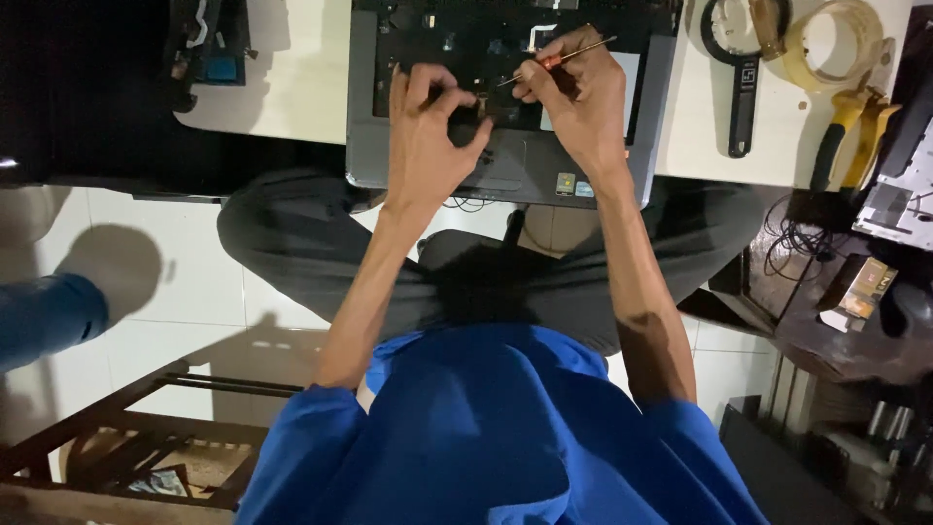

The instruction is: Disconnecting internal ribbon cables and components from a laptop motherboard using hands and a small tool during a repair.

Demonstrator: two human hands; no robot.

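White counter point(301, 87) over pale tiled floor point(194, 292), dim room; one opened grey laptop point(505, 165) at the counter's near edge, in front of the seated person.

One laptop, keyboard off, dark internals showing. Left hand point(428, 136) rests on the laptop's open bay, fingers point(466, 102) curled narrow and pinched at a small part too small to tell. Right hand point(583, 97) holds one thin screwdriver point(559, 60), orange grip, fingers closed round it, tip pointing left toward the left hand. Right of laptop on the counter: one black magnifier point(741, 78), one clear tape roll point(836, 44), one pair of yellow-handled pliers point(855, 131). Dark circuit part point(209, 44) at far left. Brown side table point(826, 321) at right carries cables and a small box. Wooden rack point(146, 437) at lower left.
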